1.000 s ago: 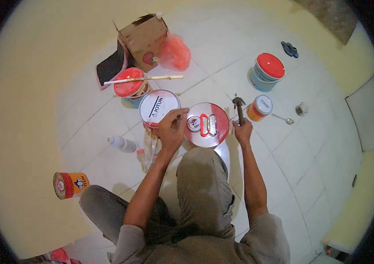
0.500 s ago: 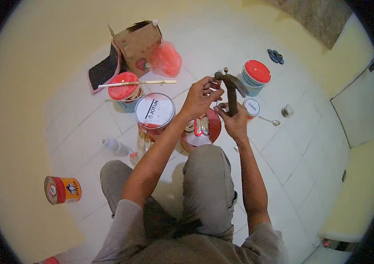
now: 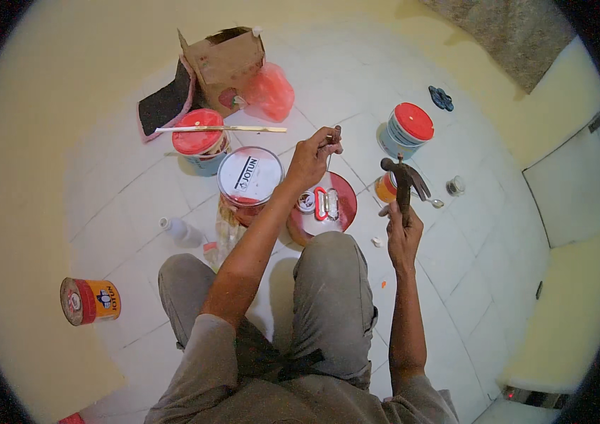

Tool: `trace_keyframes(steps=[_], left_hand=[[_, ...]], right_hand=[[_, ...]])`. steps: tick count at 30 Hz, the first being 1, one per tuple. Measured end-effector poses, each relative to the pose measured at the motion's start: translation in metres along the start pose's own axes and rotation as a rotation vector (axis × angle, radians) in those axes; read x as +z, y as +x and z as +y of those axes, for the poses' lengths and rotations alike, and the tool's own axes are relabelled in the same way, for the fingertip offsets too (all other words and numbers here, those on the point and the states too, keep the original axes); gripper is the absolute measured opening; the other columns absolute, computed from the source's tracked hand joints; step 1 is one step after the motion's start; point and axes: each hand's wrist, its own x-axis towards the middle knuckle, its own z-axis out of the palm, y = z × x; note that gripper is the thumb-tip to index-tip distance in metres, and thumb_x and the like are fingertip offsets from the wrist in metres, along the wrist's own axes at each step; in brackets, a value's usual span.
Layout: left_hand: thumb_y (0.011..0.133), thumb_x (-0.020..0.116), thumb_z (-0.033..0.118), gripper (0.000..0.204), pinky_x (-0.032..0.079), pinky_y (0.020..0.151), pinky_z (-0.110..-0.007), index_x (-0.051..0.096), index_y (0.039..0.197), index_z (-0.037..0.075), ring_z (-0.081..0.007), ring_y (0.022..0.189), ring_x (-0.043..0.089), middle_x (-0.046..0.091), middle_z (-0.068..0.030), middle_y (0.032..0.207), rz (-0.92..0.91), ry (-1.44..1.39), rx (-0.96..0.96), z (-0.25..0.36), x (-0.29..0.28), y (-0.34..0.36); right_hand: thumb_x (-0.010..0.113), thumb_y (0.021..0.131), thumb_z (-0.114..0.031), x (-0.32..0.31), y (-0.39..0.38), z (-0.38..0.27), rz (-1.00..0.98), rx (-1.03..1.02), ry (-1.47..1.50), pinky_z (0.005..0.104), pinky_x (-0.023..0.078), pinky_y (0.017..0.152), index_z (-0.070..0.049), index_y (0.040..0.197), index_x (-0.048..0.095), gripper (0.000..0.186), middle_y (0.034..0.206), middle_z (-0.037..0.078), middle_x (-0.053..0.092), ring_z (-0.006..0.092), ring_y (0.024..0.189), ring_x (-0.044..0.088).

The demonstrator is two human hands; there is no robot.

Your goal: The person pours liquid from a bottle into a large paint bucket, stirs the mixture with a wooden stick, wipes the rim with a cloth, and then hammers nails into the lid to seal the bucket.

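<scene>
My right hand (image 3: 404, 240) is wrapped round the handle of a claw hammer (image 3: 404, 185), held upright to the right of the red-topped metal can. The fingers of my left hand (image 3: 310, 161) are closed on a slim tool (image 3: 328, 160), whose thin shaft points down toward the can; its exact kind is hard to make out. Below and between my hands stands the round metal can (image 3: 342, 201), with a red-and-silver carry handle (image 3: 327, 204) and a small round cap (image 3: 306, 202) on its top.
Left of the can is a white-lidded paint tin (image 3: 250, 173). Behind it, a stick (image 3: 243, 129) lies across a red-lidded bucket (image 3: 197, 145). Another red-lidded bucket (image 3: 410, 127), a small orange tin (image 3: 386, 188) and a glass jar (image 3: 456, 186) stand right. A white bottle (image 3: 181, 232) is near my left knee.
My right hand has moved right and toward me with the hammer, away from my left hand. My left hand has shifted slightly left, still closed on the slim tool.
</scene>
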Motion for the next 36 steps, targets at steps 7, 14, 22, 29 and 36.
trace_keyframes(steps=[7, 14, 22, 29, 36], left_hand=[[0.101, 0.06, 0.014, 0.022, 0.054, 0.09, -0.036, 0.061, 0.119, 0.0, -0.0237, 0.096, 0.073, 0.075, -0.0151, 0.098, -0.057, 0.085, 0.031, -0.012, -0.006, 0.0], [0.102, 0.06, 0.016, 0.026, 0.055, 0.089, -0.038, 0.061, 0.122, 0.0, -0.0262, 0.096, 0.074, 0.075, -0.0155, 0.099, -0.061, 0.057, 0.0, -0.016, -0.011, -0.002], [0.103, 0.059, 0.016, 0.024, 0.056, 0.088, -0.037, 0.062, 0.118, -0.002, -0.0236, 0.095, 0.074, 0.074, -0.0154, 0.1, -0.033, 0.036, 0.064, -0.019, -0.01, -0.002], [0.102, 0.058, 0.008, 0.023, 0.056, 0.084, -0.035, 0.063, 0.122, -0.001, -0.0216, 0.092, 0.073, 0.073, -0.0147, 0.097, -0.059, 0.057, 0.097, -0.018, -0.008, -0.003], [0.096, 0.049, -0.009, 0.026, 0.057, 0.09, -0.041, 0.061, 0.118, -0.001, -0.0319, 0.096, 0.074, 0.073, -0.0197, 0.099, -0.049, -0.006, 0.044, -0.011, -0.005, -0.006]], right_hand=[[0.059, 0.106, -0.034, -0.013, -0.013, 0.0, -0.013, 0.071, -0.004, 0.0255, 0.038, 0.049, -0.001, 0.094, 0.067, 0.036, 0.074, 0.005, 0.067, 0.0058, 0.053, 0.047], [0.058, 0.107, -0.036, -0.001, -0.006, -0.021, -0.088, 0.061, -0.053, 0.0243, 0.033, 0.049, 0.0, 0.1, 0.065, 0.037, 0.068, 0.002, 0.059, 0.0053, 0.053, 0.043], [0.058, 0.107, -0.036, 0.014, 0.022, -0.05, -0.177, -0.005, -0.076, 0.0253, 0.033, 0.052, -0.001, 0.1, 0.063, 0.036, 0.067, 0.0, 0.054, 0.0061, 0.057, 0.044], [0.058, 0.105, -0.034, 0.014, 0.052, -0.083, -0.209, -0.266, -0.4, 0.0393, 0.045, 0.06, 0.002, 0.107, 0.068, 0.038, 0.068, 0.011, 0.062, 0.0209, 0.061, 0.059], [0.058, 0.105, -0.033, 0.025, 0.067, -0.106, -0.245, -0.27, -0.473, 0.043, 0.046, 0.06, 0.004, 0.107, 0.068, 0.038, 0.067, 0.017, 0.063, 0.0278, 0.059, 0.061]])
